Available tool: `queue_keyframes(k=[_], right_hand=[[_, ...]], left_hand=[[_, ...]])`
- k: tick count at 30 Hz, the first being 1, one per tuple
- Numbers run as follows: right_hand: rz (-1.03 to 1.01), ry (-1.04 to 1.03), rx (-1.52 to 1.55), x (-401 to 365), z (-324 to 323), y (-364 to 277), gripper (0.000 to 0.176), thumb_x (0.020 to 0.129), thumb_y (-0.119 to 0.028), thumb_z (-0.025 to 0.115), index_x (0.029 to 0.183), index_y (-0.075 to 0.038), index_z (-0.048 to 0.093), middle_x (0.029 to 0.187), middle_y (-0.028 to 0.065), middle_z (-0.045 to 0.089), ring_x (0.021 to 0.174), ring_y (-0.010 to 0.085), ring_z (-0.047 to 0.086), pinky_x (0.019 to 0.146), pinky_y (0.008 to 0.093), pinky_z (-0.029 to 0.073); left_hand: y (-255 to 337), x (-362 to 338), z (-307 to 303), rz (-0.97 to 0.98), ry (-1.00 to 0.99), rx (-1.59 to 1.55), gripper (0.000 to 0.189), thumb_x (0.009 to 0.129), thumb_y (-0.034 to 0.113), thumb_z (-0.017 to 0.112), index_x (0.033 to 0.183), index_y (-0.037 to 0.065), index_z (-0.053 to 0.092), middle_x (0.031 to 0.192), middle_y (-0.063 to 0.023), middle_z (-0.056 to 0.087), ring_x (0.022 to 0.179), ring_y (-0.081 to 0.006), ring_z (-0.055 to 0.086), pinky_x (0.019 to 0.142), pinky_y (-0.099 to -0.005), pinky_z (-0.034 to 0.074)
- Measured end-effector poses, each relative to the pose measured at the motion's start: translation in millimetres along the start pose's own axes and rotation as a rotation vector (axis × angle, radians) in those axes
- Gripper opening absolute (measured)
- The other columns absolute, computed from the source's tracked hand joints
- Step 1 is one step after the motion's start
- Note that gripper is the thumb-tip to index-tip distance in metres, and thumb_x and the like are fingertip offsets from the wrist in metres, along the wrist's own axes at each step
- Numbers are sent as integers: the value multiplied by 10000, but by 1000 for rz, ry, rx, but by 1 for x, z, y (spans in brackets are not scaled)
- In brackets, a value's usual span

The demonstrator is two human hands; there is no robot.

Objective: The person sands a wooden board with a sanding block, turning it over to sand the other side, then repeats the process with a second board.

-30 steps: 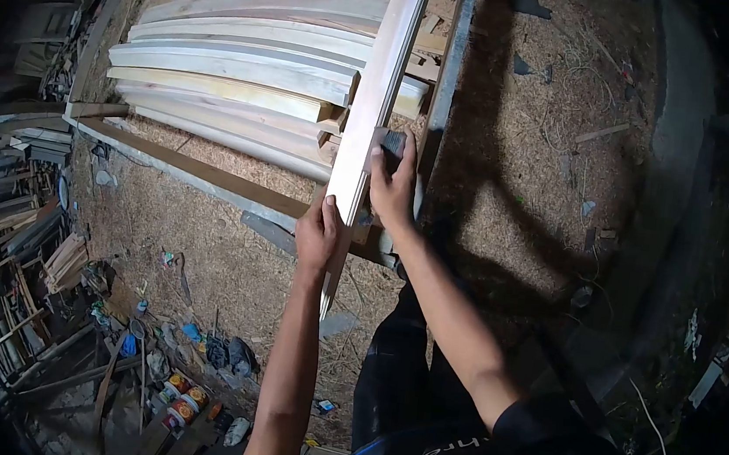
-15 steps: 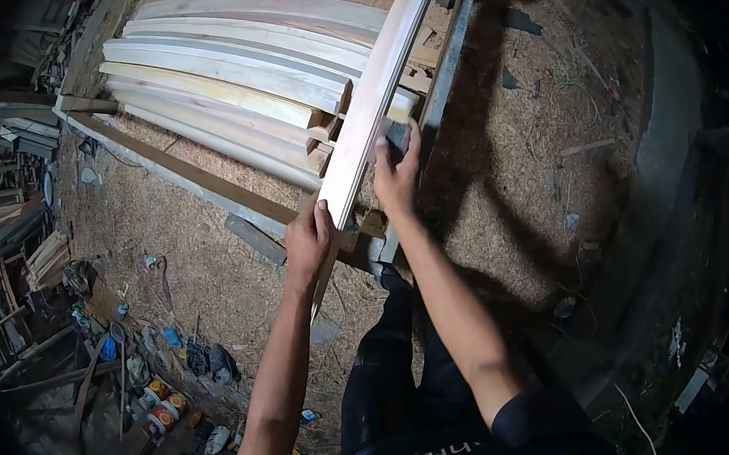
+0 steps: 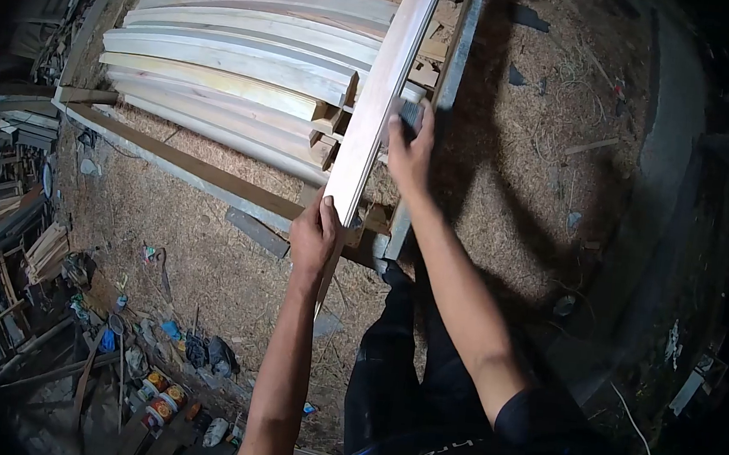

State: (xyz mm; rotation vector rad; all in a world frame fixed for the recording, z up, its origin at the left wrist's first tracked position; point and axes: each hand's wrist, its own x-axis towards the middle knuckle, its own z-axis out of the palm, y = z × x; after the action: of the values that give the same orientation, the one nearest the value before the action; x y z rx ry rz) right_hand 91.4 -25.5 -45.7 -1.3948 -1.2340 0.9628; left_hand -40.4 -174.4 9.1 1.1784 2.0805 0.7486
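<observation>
1. Across the near ends of the stacked boards (image 3: 231,65), we have the long grooved plank (image 3: 380,97) slanting away from us, its near end past our left hand (image 3: 313,233).
2. We judge the step to be rubbing the plank's grooved edge; another stroke would call for a firm hold and even pressure.
3. Our left hand is clamped on the plank, thumb on the top face, fingers mostly hidden below.
4. Our right hand (image 3: 411,149), well apart from the left, is closed around a dark block (image 3: 409,113); blur hides whether it touches the edge or sits just beside it.
</observation>
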Motion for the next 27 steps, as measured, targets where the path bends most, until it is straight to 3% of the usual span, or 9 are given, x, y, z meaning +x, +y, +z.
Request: queue_keyframes(k=[1, 4, 5, 13, 15, 18, 23, 26, 27], right_hand=[[27, 2, 91, 6, 0, -1, 670, 986, -256, 633, 1494, 45, 316, 1403, 260, 493, 1314, 307, 488, 1116, 399, 369], [47, -17, 57, -12, -2, -6, 673, 988, -229, 622, 1503, 48, 291, 1413, 269, 482, 1325, 314, 478, 1119, 397, 364], [43, -50, 23, -24, -3, -6, 753, 984, -259, 623, 1524, 61, 207, 1416, 340, 438, 1324, 405, 468, 1108, 441, 374], [112, -104, 83, -145, -9, -27, 718, 1011, -238, 594, 1540, 33, 191, 1431, 303, 410, 1334, 380, 448, 1133, 450, 340], [98, -86, 173, -129, -8, -26, 720, 1012, -242, 597, 1546, 23, 192, 1409, 273, 446, 1286, 340, 483, 1100, 419, 368], [82, -82, 213, -88, -6, -16, 722, 1014, -246, 599, 1545, 28, 193, 1412, 275, 450, 1303, 338, 474, 1121, 418, 349], [42, -88, 92, -93, -7, -16, 720, 1018, -243, 592, 1543, 32, 184, 1437, 289, 420, 1328, 348, 456, 1126, 423, 347], [87, -109, 119, -140, -9, -23, 719, 1019, -234, 582, 1543, 35, 170, 1479, 321, 352, 1375, 386, 399, 1145, 455, 322], [106, -126, 102, -151, -11, -29, 717, 1020, -231, 578, 1544, 36, 168, 1483, 323, 345, 1382, 392, 391, 1147, 459, 319]], left_hand=[[0, 0, 0, 16, 6, 9, 391, 1050, 308, 446, 1289, 75, 651, 937, -294, 686, 886, -467, 680, 748, -488, 537], [-7, 0, 3, 35, 24, 31, 391, 1045, 308, 451, 1284, 77, 656, 929, -292, 686, 873, -468, 679, 743, -495, 538], [-12, 2, 5, 42, 34, 44, 390, 1042, 308, 454, 1281, 78, 659, 925, -291, 686, 868, -467, 678, 741, -498, 538], [-6, -1, -2, -20, -2, -32, 398, 1042, 324, 473, 1294, 76, 655, 888, -291, 687, 836, -432, 706, 726, -469, 547], [-14, 0, 2, 31, 14, -8, 416, 1065, 337, 475, 1253, 11, 653, 763, -219, 666, 682, -238, 656, 657, -391, 514], [-14, -3, -1, 59, 6, -52, 433, 1068, 346, 473, 1268, 4, 646, 769, -212, 665, 704, -210, 644, 667, -381, 512], [-29, -14, -10, 52, -76, -12, 455, 1077, 351, 454, 1369, 25, 577, 806, -223, 676, 710, -229, 636, 694, -382, 519], [-30, -29, -18, -18, -119, 10, 452, 1080, 346, 441, 1388, 38, 561, 867, -250, 694, 777, -286, 692, 725, -405, 530], [-31, -31, -17, 3, -93, 0, 421, 1073, 326, 437, 1377, 70, 575, 898, -271, 688, 826, -376, 688, 727, -440, 538]])
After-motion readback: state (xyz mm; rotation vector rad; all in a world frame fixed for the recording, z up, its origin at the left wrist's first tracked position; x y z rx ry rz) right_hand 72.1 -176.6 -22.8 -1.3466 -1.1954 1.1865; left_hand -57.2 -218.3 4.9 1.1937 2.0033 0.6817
